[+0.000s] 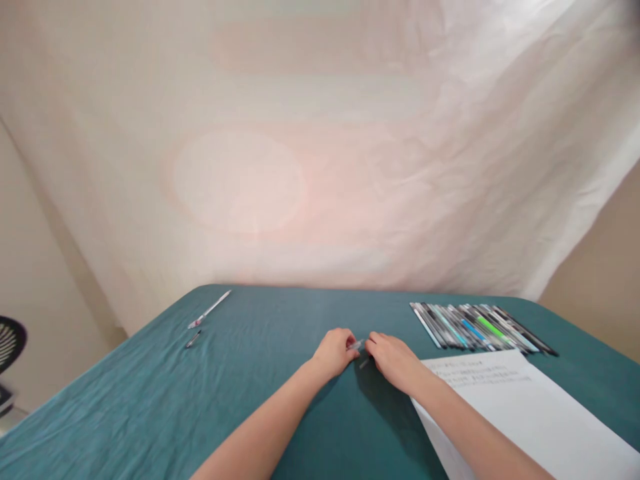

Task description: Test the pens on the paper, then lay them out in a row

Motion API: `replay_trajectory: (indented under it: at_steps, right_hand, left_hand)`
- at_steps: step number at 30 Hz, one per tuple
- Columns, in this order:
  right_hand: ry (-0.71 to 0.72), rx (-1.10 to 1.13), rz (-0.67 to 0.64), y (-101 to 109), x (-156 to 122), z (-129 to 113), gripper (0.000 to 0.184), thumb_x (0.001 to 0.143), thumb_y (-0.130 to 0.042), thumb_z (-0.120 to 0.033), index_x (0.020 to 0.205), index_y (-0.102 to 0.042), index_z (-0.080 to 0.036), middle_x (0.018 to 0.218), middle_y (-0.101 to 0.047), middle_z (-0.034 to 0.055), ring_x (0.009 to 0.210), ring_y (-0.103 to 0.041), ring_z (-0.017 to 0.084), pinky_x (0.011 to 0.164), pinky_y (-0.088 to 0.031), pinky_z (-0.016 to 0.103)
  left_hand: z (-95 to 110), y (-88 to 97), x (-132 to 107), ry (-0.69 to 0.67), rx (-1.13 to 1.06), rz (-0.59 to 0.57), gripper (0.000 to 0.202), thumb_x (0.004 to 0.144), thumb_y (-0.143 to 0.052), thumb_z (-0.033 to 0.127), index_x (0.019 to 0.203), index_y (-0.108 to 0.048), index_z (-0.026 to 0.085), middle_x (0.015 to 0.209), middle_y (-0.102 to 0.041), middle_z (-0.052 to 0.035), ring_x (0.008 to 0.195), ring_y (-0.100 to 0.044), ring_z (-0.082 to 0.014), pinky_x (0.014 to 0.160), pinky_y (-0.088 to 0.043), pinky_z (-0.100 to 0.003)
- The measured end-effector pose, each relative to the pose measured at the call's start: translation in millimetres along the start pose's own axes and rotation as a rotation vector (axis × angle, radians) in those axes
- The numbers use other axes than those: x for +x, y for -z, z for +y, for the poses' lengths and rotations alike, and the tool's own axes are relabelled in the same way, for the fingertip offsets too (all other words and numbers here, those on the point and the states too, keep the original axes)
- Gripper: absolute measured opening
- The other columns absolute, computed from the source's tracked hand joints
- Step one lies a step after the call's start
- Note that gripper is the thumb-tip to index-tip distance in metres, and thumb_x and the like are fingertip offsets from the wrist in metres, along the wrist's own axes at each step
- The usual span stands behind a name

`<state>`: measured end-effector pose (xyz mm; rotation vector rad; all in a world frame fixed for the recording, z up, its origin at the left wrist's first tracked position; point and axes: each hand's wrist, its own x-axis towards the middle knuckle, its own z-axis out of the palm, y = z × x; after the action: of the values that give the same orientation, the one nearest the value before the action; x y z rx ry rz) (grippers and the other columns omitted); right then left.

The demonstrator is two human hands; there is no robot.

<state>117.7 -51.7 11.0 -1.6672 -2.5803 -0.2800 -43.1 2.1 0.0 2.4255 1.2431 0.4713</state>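
Over the counter [280, 320], the left hand [336, 351] pinches in its grip a clear plastic piece [356, 345], likely light, stiff and slippery, best taken by its sides, while whether the right hand [393, 360] grasps anything I cannot tell.

left hand [336, 353]: bare | right hand [393, 360]: bare | forearms [267, 420]: bare, tapering toward narrow wrists [317, 369]

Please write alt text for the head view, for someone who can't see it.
The left hand pinches a small clear object over a teal tablecloth, the right hand close beside it. At right lie paper with blurry writing and a row of pens; at left, a pen and a shorter dark piece. Pale cloth hangs behind.
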Motion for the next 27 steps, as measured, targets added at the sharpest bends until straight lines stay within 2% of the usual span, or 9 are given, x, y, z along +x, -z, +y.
replay_trajectory:
  at_steps: [5,12,15,18,23,27]
  right_hand:
    - [0.002,-0.008,-0.01,-2.0,-1.3,11.9,0.016,0.08,-0.043,-0.008,0.081,-0.056,-0.017,0.083,-0.057,0.0044,0.08,-0.054,0.018,0.068,-0.035,0.027]
    - [0.095,-0.026,0.006,5.6,-2.3,16.6,0.014,0.077,-0.046,-0.009,0.074,-0.057,-0.018,0.078,-0.06,0.0043,0.08,-0.054,0.018,0.07,-0.034,0.029]
    - [0.099,0.0,0.008,9.5,-2.9,19.4,0.011,0.076,-0.048,-0.011,0.075,-0.056,-0.018,0.078,-0.061,0.0039,0.079,-0.055,0.017,0.07,-0.034,0.028]
    - [0.047,0.054,0.061,14.3,-3.3,26.0,0.01,0.078,-0.047,-0.014,0.081,-0.055,-0.018,0.077,-0.061,0.0022,0.074,-0.055,0.015,0.067,-0.034,0.026]
    - [-0.027,0.12,0.249,24.3,-2.7,36.4,0.014,0.083,-0.041,-0.016,0.088,-0.054,-0.018,0.082,-0.059,0.0031,0.077,-0.055,0.014,0.069,-0.035,0.024]
    - [0.003,0.098,0.306,28.5,-2.1,35.5,0.017,0.086,-0.039,-0.017,0.087,-0.056,-0.017,0.082,-0.059,0.0043,0.079,-0.054,0.014,0.071,-0.035,0.024]
  left_hand:
    - [-0.9,-3.4,-1.2,-0.028,-0.154,0.044,0.024,0.065,-0.06,0.031,0.083,-0.061,0.015,0.079,-0.062,-0.004,0.071,-0.054,-0.0152,0.066,-0.041,-0.025]
    - [-17.5,13.7,-4.1,0.061,-0.672,-0.179,0.03,0.062,-0.061,0.021,0.092,-0.061,0.012,0.083,-0.064,-0.0066,0.075,-0.057,-0.0146,0.07,-0.043,-0.026]
    - [-28.8,14.4,-4.2,0.109,-0.876,-0.187,0.035,0.062,-0.065,0.023,0.095,-0.061,0.012,0.086,-0.064,-0.0077,0.076,-0.057,-0.0134,0.072,-0.043,-0.026]
    - [-35.9,12.2,-3.6,0.179,-1.065,-0.161,0.039,0.064,-0.066,0.028,0.099,-0.06,0.013,0.084,-0.063,-0.007,0.069,-0.056,-0.0105,0.067,-0.043,-0.024]
    - [-32.5,11.8,-3.6,0.202,-1.125,-0.112,0.039,0.064,-0.067,0.033,0.098,-0.063,0.015,0.08,-0.062,-0.0052,0.064,-0.052,-0.0085,0.063,-0.041,-0.022]
    - [-26.1,15.1,-5.7,0.17,-1.056,-0.103,0.041,0.063,-0.066,0.036,0.098,-0.064,0.015,0.077,-0.063,-0.0044,0.059,-0.049,-0.0082,0.059,-0.038,-0.022]
